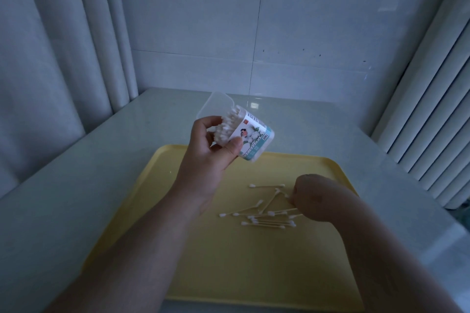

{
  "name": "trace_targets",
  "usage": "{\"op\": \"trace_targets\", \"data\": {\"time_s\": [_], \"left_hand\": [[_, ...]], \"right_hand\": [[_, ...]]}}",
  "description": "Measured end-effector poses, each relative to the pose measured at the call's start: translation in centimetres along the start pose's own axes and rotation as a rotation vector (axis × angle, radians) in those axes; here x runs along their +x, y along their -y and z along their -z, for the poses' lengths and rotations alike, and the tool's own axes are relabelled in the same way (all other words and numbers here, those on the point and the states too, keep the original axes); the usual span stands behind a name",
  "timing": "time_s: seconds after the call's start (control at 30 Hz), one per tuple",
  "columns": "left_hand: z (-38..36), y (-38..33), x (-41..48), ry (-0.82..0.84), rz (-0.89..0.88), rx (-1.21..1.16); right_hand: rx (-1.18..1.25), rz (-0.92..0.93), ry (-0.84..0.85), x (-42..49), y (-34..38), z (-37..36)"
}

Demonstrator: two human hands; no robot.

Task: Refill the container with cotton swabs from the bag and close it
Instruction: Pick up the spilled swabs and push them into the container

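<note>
While dim, left grip [211,157] round container [254,134]; right grip [314,198] at swabs [267,213], hold unclear.

We take this for a domestic interior: a glossy pale countertop [127,150] fills 1 corner, backed by large white wall tiles [318,20], with a pleated curtain [50,58] at left.

1. Tray [254,267] sits on the table [101,140].
2. Loose cotton swabs [264,213] lie scattered on the tray, right of centre.
3. Right hand [315,198] is down at their right edge.
4. Left hand [208,157] holds the container [251,138] above the tray's far edge, tilted, with its lid [216,103] open behind.
</note>
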State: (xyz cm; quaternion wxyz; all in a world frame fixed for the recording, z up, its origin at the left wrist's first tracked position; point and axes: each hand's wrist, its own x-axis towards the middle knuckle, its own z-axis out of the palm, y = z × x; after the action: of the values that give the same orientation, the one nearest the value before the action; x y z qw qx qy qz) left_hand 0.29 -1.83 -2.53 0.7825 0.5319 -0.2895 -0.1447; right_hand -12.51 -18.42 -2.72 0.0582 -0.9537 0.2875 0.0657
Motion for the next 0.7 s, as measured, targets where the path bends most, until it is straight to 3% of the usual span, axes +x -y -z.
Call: {"op": "trace_targets", "data": {"time_s": [0.17,0.3,0.7], "left_hand": [[-0.1,-0.1,0.0,0.000,-0.004,-0.021],[-0.1,-0.2,0.0,-0.006,-0.001,-0.010],[-0.2,-0.4,-0.1,-0.004,-0.003,-0.010]], "right_hand": [[0.063,-0.019,-0.141,-0.2,0.0,0.2],[0.271,-0.028,-0.314,-0.5,0.7,0.8],[0.330,0.137,-0.180,-0.3,2.4,0.5]]}}
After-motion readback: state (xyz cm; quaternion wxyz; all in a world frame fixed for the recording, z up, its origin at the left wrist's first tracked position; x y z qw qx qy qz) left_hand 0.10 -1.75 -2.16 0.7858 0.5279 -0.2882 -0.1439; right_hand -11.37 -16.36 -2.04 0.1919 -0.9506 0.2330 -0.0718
